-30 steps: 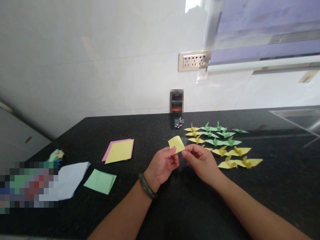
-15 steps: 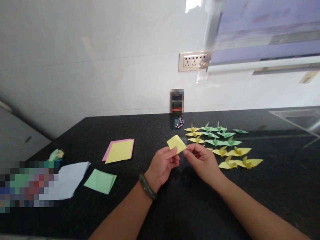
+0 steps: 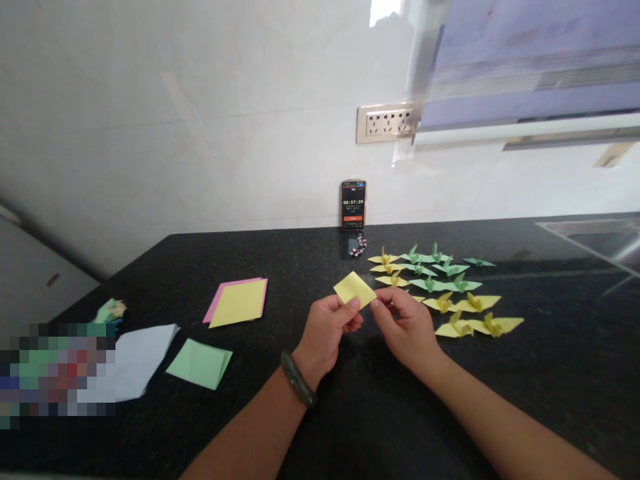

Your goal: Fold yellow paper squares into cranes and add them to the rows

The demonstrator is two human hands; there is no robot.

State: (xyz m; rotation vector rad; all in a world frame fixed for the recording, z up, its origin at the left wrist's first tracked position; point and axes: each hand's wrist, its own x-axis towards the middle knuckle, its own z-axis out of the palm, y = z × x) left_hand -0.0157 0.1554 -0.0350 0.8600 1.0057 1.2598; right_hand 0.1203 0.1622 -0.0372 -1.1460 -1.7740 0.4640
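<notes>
A small folded yellow paper is held just above the black countertop. My left hand, with a dark bangle on its wrist, pinches the paper's lower left edge between thumb and fingers. My right hand pinches its lower right edge. Both hands are closed on the paper, side by side and nearly touching. To the right of my hands lie several finished paper cranes, yellow and green, in rows.
A yellow sheet on a pink sheet, a green sheet and a pale blue sheet lie to the left. A phone showing a timer leans on the wall. A sink edge is at far right.
Both hands have shifted slightly and turned the yellow paper a little; it stays pinched between them. Nothing else on the counter has moved.
</notes>
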